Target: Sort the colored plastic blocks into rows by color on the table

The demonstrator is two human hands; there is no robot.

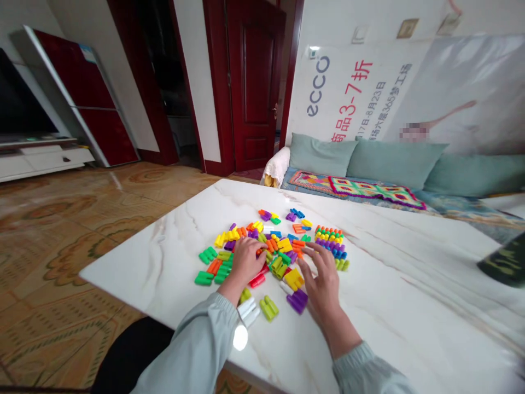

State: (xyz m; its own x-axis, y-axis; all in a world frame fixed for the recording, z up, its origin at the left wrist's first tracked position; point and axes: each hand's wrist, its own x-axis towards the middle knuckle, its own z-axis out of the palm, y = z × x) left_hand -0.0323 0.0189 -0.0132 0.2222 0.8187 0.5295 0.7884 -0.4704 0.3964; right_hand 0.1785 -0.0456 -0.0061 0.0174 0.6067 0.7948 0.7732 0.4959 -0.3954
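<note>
Colourful plastic toy blocks with rounded prongs lie in a loose pile on the white marbled table. My left hand (247,260) is at the pile's left side, its thumb and fingers closed around a small orange block (259,252). My right hand (324,273) hovers at the pile's right edge with fingers apart and holds nothing. Nearest to it are a yellow block (294,279) and a purple block (299,301). Beyond its fingertips, blocks stand joined in a neat set of coloured rows (330,244). A white block (248,312) and a lime block (268,308) lie near my left wrist.
The marbled table (410,306) has its front edge close to my body. A dark green patterned object (506,262) is at the right edge. Behind the table stands a sofa with green cushions (394,161). A red fridge (77,98) is at the far left.
</note>
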